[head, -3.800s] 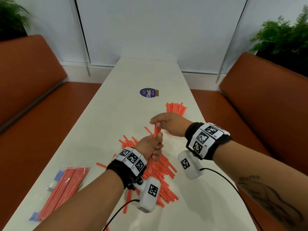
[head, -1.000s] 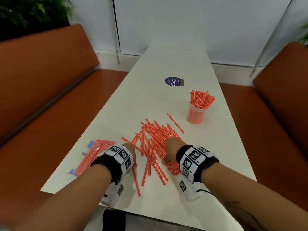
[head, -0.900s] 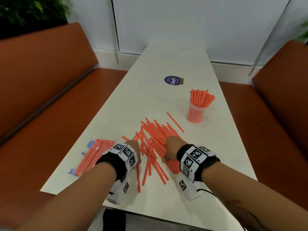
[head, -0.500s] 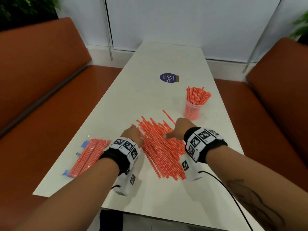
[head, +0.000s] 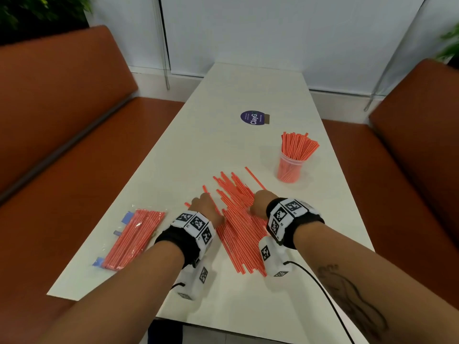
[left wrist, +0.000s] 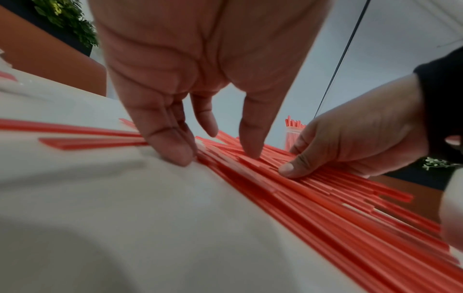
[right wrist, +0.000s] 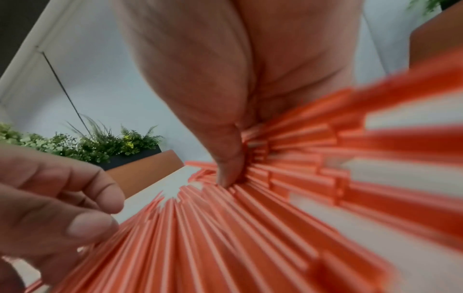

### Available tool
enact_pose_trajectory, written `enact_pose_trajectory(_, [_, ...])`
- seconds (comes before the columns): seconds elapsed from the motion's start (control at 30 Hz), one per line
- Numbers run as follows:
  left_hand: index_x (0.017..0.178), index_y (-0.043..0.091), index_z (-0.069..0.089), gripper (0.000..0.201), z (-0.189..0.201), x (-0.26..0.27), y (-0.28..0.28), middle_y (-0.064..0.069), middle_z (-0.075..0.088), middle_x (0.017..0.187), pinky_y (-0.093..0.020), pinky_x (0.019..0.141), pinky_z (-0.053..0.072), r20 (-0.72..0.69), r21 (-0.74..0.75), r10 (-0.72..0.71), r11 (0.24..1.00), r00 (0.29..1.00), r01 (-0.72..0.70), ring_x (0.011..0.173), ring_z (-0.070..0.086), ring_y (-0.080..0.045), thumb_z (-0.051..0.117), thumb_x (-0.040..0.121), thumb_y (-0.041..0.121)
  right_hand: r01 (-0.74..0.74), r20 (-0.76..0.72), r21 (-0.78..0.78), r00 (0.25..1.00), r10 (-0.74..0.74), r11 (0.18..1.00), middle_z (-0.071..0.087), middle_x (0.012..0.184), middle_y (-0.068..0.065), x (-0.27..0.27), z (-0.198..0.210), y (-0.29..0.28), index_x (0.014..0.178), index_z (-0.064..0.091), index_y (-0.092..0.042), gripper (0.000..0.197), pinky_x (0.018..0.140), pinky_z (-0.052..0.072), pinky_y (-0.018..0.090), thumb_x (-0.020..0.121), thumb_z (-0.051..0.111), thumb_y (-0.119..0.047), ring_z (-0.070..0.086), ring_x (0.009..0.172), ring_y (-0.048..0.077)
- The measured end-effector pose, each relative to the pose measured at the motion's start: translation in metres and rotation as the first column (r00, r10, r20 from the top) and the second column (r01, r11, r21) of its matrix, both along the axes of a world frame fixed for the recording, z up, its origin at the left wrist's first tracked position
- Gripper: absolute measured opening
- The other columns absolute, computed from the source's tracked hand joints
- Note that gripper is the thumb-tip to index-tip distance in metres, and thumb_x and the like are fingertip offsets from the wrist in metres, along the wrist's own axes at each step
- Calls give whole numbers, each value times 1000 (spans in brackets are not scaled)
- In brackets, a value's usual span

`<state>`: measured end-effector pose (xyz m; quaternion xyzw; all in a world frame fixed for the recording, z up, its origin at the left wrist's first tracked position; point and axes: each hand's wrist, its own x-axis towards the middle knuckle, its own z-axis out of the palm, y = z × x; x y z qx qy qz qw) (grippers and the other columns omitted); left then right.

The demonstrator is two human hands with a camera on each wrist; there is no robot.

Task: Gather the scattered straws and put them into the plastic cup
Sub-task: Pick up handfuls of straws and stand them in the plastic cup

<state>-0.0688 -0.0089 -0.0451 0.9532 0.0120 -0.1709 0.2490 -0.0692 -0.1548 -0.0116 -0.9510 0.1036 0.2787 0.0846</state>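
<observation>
Plastic cup [head: 289, 169]: one, upright, packed with straws.
Loose straws [head: 239, 223]: uncountable pile on table [head: 216, 135].
Left hand [head: 206, 207], right hand [head: 260, 202]: fingers extended, pressing pile.

A left hand [left wrist: 200, 59] reaches down onto a white bench [left wrist: 112, 218], its straight fingers [left wrist: 172, 146] pressing the near edge of a spread of red straws [left wrist: 325, 208] lying side by side. From the right, the right hand [left wrist: 355, 142] rests its fingertips on the same straws. Behind them a clear plastic cup [left wrist: 291, 136] holds upright straws. A green plant [left wrist: 67, 21] stands at upper left.
</observation>
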Motion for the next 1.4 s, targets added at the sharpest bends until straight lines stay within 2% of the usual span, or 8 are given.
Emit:
enact_pose_trajectory(0.17, [119, 6, 47, 52, 5, 0, -5, -14, 52, 122, -33, 80, 47, 31, 25, 20, 999, 999, -21, 106, 57, -29, 68, 80, 33, 59, 97, 182, 992, -78, 982, 48, 100, 14, -5, -5, -13, 88, 55, -13, 14, 63, 39, 22, 94, 43, -11, 48, 93, 23])
enact_pose_trajectory(0.27, [115, 8, 53, 37, 15, -1, -14, -11, 53, 121, -36, 90, 47, 128, -43, 28, 999, 991, -23, 108, 56, -28, 62, 84, 29, 93, 146, 268, 980, -136, 959, 46, 92, 10, -7, -4, -19, 61, 32, -20, 36, 53, 33, 19, 94, 42, -11, 45, 83, 19])
enact_pose_trajectory(0.43, [130, 11, 42, 36, 44, -1, -37, -9, 52, 128, -35, 94, 45, 191, -522, 128, 853, 973, -9, 111, 55, -25, 44, 96, 22, 108, 214, 579, 936, -278, 808, 55, 86, 8, -18, 6, -24, 82, 42, -12, 13, 59, 47, 33, 95, 42, -11, 57, 71, 25])
enact_pose_trajectory(0.63, [147, 19, 22, 51, 84, 10, -63, -7, 41, 142, -33, 106, 38, 335, -750, 139, 638, 932, 174, 125, 48, -22, 38, 99, 18, -63, 333, 743, 898, -287, 666, 46, 64, 3, -38, 6, -20, 85, 37, -15, 15, 45, 39, 20, 99, 31, -12, 42, 49, 15])
enact_pose_trajectory(0.8, [115, 26, 44, 21, 96, 6, -84, 1, 57, 105, -26, 80, 43, 426, -740, 80, 603, 901, 296, 82, 62, -13, 34, 99, 16, -138, 448, 773, 810, -379, 619, 46, 71, 0, -38, -2, -19, 87, 39, -14, 16, 57, 39, 23, 97, 31, -5, 43, 60, 12])
enact_pose_trajectory(1.03, [87, 27, 45, 25, 79, -3, -92, 1, 60, 101, -37, 91, 48, 411, -681, -23, 657, 912, 323, 98, 64, -19, 33, 97, 8, -174, 494, 799, 736, -463, 575, 46, 69, -2, -33, -11, -24, 81, 38, -19, 21, 56, 37, 12, 95, 39, -3, 42, 57, 4])
enact_pose_trajectory(1.13, [92, 22, 47, 19, 67, -6, -92, -1, 60, 104, -34, 89, 47, 391, -652, -59, 687, 918, 322, 104, 60, -21, 36, 97, 8, -182, 422, 881, 722, -549, 438, 55, 93, 23, -34, -14, -19, 110, 42, -8, 17, 75, 47, 37, 95, 36, -4, 48, 78, 27])
enact_pose_trajectory(1.4, [120, 25, 52, 38, 76, -11, -95, 7, 62, 98, -28, 97, 45, 436, -665, -100, 633, 894, 396, 107, 59, -15, 37, 95, 2, -137, 123, 990, 670, -732, 42, 58, 117, 0, -30, -3, -21, 119, 50, -19, 37, 106, 38, 28, 102, 20, -33, 48, 121, 14])
